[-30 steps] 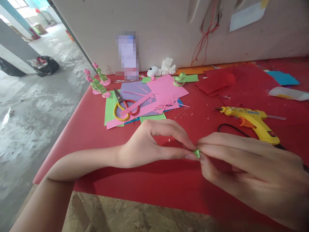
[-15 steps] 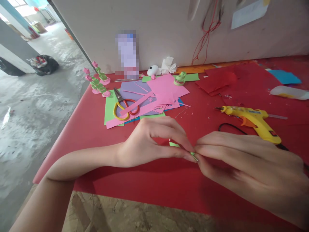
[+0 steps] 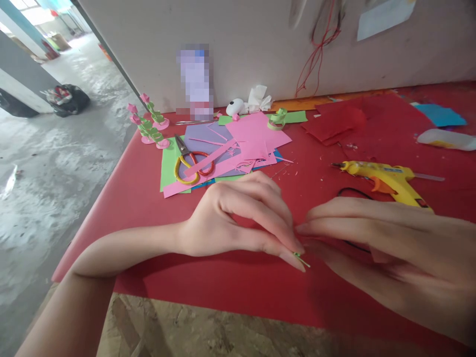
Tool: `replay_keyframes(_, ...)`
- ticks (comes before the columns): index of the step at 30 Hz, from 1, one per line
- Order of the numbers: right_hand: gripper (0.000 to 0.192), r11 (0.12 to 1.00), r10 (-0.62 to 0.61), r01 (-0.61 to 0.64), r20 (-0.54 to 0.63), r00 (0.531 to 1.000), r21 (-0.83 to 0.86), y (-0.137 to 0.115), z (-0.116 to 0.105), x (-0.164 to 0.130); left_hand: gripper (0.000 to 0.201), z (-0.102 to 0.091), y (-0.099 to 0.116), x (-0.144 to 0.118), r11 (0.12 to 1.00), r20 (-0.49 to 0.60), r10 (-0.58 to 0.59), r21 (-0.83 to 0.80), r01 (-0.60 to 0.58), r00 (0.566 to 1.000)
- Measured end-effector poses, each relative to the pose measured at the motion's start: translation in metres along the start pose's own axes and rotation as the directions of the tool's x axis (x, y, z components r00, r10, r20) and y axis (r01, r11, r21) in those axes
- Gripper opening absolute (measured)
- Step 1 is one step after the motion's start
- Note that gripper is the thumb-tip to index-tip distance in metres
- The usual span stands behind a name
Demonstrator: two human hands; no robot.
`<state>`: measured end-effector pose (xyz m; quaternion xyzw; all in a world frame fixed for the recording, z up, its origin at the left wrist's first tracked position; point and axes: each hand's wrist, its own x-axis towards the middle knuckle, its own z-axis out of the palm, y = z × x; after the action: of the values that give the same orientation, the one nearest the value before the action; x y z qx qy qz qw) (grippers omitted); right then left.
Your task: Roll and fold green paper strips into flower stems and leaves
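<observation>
low in the middle of the frame: left hand point(image 3: 230, 223) pinching a tiny green paper strip point(image 3: 301, 259) between thumb and fingertips, just above the red table point(image 3: 238, 282), likely for a fine roll. right hand point(image 3: 386, 248) alongside with fingers loosely extended, touching the left fingertips, grip on the strip unclear. glue gun point(image 3: 383, 177) at right centre, scissors point(image 3: 191, 161) on coloured paper sheets point(image 3: 238, 146) at upper centre, all within easy reach.

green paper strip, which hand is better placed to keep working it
Left, probably. The left hand pinches the green paper strip at its fingertips, so the grip is already there. The right hand lies beside it, fingers extended and not visibly closed on it.
</observation>
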<state>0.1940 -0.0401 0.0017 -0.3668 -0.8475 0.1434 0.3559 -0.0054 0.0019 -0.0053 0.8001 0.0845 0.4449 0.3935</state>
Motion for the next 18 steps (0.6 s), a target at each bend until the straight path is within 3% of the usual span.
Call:
replay_keyframes(3,0.011,0.984,-0.085,0.076,0.049,0.995,0.158,-0.003,0.002,0.007,0.018,0.003,-0.005,-0.003,0.995,-0.023,-0.047,-0.092,0.044,0.999)
replay_keyframes(6,0.012,0.93,0.051,-0.1,0.144,0.988,0.353,-0.005,0.003,0.012,0.014,0.005,-0.012,-0.007,0.977,-0.019,-0.09,-0.196,0.085,0.996)
replay_keyframes(9,0.011,0.816,0.167,-0.267,0.233,0.958,0.513,-0.007,0.004,0.014,0.004,0.007,-0.017,-0.011,0.941,0.003,-0.135,-0.313,0.129,0.991)
replay_keyframes(13,0.008,0.724,0.259,-0.379,0.282,0.924,0.577,-0.007,0.006,0.015,0.019,0.011,-0.022,-0.016,0.879,0.026,-0.176,-0.447,0.169,0.984)
replay_keyframes(18,0.01,0.703,0.306,-0.417,0.285,0.908,0.576,-0.007,0.005,0.013,0.023,0.015,-0.025,-0.02,0.835,-0.007,-0.256,-0.505,0.217,0.967)
